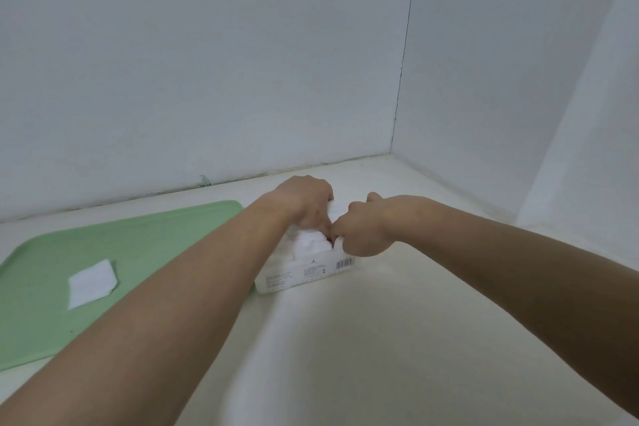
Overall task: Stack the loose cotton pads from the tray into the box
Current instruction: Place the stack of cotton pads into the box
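Cream counter (380, 339) holds a barcoded white box (311, 273), fluffy pads (309, 240) bunched inside.

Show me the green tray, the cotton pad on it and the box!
green tray (145, 235): head view, bare middle of its surface.
cotton pad (91, 282): head view, its middle.
box (304, 275): head view, printed front wall.

place: plain indoor corner | cues: bare white walls (207, 62), cream tabletop (380, 339)
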{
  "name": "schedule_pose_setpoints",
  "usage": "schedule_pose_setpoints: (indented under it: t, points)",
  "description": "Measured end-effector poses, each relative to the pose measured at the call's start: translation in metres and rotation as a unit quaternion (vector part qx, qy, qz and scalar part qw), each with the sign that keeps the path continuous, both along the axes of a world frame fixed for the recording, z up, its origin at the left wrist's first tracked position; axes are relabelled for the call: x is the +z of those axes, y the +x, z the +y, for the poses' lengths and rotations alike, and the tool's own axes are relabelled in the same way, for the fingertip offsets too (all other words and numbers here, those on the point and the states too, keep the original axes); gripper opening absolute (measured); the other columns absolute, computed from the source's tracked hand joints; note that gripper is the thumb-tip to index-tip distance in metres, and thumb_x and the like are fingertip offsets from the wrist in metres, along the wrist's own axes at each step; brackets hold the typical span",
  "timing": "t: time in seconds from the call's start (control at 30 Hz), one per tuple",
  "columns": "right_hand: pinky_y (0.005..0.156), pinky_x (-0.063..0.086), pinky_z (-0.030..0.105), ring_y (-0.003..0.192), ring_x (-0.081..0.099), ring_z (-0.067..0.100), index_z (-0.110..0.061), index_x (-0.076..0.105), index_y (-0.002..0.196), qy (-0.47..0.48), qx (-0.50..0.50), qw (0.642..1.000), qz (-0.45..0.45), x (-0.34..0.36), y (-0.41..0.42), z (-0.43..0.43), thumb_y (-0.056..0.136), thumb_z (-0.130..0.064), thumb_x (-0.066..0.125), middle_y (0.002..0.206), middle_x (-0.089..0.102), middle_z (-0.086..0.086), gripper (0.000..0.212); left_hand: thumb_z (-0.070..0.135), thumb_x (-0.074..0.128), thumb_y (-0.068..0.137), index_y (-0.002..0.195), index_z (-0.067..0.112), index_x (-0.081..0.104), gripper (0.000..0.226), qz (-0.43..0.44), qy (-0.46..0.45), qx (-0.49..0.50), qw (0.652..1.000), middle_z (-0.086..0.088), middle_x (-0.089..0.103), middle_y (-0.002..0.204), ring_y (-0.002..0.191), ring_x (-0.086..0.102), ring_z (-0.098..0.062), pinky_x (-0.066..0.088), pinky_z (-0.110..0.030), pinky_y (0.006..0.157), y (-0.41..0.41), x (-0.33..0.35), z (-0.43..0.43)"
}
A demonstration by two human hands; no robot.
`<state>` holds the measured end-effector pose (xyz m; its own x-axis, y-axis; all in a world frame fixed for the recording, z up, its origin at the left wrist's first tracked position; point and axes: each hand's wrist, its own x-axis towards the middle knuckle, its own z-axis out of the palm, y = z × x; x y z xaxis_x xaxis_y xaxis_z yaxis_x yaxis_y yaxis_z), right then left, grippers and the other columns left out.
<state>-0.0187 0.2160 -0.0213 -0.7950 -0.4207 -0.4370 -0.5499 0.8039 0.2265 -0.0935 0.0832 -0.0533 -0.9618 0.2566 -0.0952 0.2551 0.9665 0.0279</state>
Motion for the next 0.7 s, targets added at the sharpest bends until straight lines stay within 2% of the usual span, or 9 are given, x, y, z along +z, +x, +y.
schedule_pose_setpoints:
  t: [0.1, 0.17, 0.2, 0.3, 0.4, 0.47, 0.57, 0.63, 0.7]
  points:
    - [0.094, 0.020, 0.038, 0.099, 0.028, 0.025, -0.024, 0.049, 0.141, -0.002, -0.005, 1.000, -0.006, 0.000, 0.002, -0.002, 0.100, -0.014, 0.026, 0.113, 0.045, 0.003, 0.047, 0.057, 0.088, 0.060, 0.129, 0.023, 0.059, 0.082, 0.004, 0.005, 0.005, 1.000, 0.004, 0.066, 0.118, 0.105, 0.061, -0.022, 0.053, -0.036, 0.089, 0.001, -0.002, -0.002]
    - [0.089, 0.020, 0.036, 0.100, 0.032, 0.026, -0.022, 0.050, 0.139, -0.019, -0.011, 1.000, -0.014, -0.001, 0.000, -0.002, 0.099, -0.012, 0.027, 0.117, 0.048, 0.004, 0.048, 0.057, 0.087, 0.060, 0.129, 0.024, 0.059, 0.082, 0.006, 0.009, 0.006, 1.000, 0.004, 0.066, 0.121, 0.107, 0.061, -0.023, 0.054, -0.038, 0.091, 0.002, -0.004, -0.004]
    - [0.089, 0.025, 0.035, 0.100, 0.037, 0.026, -0.022, 0.051, 0.138, -0.036, -0.016, 0.999, -0.022, -0.002, -0.002, 0.000, 0.098, -0.011, 0.028, 0.119, 0.052, 0.004, 0.047, 0.057, 0.087, 0.060, 0.131, 0.024, 0.058, 0.083, 0.007, 0.013, 0.004, 1.000, 0.005, 0.066, 0.123, 0.107, 0.061, -0.023, 0.054, -0.038, 0.091, 0.003, -0.004, -0.004]
    - [0.089, 0.046, 0.034, 0.105, 0.056, 0.023, -0.021, 0.059, 0.127, -0.143, -0.028, 0.989, -0.026, -0.001, -0.013, 0.015, 0.094, -0.012, 0.042, 0.118, 0.062, 0.001, 0.038, 0.055, 0.085, 0.064, 0.139, 0.026, 0.053, 0.087, 0.010, 0.018, 0.000, 1.000, 0.006, 0.063, 0.128, 0.110, 0.061, -0.022, 0.051, -0.034, 0.087, 0.005, -0.003, -0.006]
    - [0.079, 0.052, 0.029, 0.094, 0.064, 0.015, -0.027, 0.067, 0.108, -0.268, -0.034, 0.963, 0.008, -0.007, -0.023, 0.035, 0.091, -0.016, 0.060, 0.103, 0.067, -0.010, 0.021, 0.058, 0.084, 0.065, 0.143, 0.026, 0.050, 0.091, 0.010, 0.024, 0.000, 1.000, 0.007, 0.062, 0.130, 0.113, 0.059, -0.021, 0.045, -0.030, 0.081, 0.006, -0.003, -0.005]
    - [0.070, 0.054, 0.027, 0.087, 0.067, 0.015, -0.030, 0.069, 0.094, -0.325, -0.037, 0.945, 0.025, -0.015, -0.025, 0.038, 0.089, -0.017, 0.067, 0.097, 0.070, -0.014, 0.014, 0.059, 0.083, 0.065, 0.142, 0.027, 0.050, 0.090, 0.007, 0.024, 0.002, 1.000, 0.007, 0.063, 0.129, 0.113, 0.060, -0.021, 0.046, -0.031, 0.083, 0.006, -0.003, -0.005]
    - [0.064, 0.042, 0.019, 0.083, 0.062, 0.009, -0.028, 0.071, 0.094, -0.323, -0.018, 0.943, 0.076, -0.029, -0.025, 0.035, 0.089, -0.017, 0.069, 0.093, 0.070, -0.014, 0.012, 0.056, 0.082, 0.069, 0.140, 0.026, 0.053, 0.083, 0.002, 0.019, 0.005, 1.000, 0.006, 0.065, 0.125, 0.110, 0.062, -0.022, 0.054, -0.037, 0.090, 0.006, -0.004, -0.004]
    - [0.067, 0.039, 0.022, 0.085, 0.058, 0.009, -0.027, 0.072, 0.096, -0.300, 0.000, 0.947, 0.113, -0.033, -0.026, 0.030, 0.091, -0.016, 0.066, 0.088, 0.065, -0.014, 0.013, 0.055, 0.082, 0.070, 0.141, 0.027, 0.051, 0.083, -0.005, 0.032, 0.011, 0.999, 0.007, 0.063, 0.127, 0.109, 0.060, -0.021, 0.054, -0.038, 0.092, 0.008, -0.004, -0.005]
    - [0.069, 0.039, 0.026, 0.090, 0.057, 0.014, -0.029, 0.072, 0.098, -0.265, 0.008, 0.955, 0.134, -0.033, -0.025, 0.026, 0.092, -0.019, 0.064, 0.089, 0.059, -0.012, 0.014, 0.057, 0.081, 0.070, 0.143, 0.029, 0.050, 0.084, -0.014, 0.066, 0.016, 0.998, 0.009, 0.061, 0.132, 0.107, 0.057, -0.017, 0.051, -0.033, 0.090, 0.009, -0.004, -0.011]
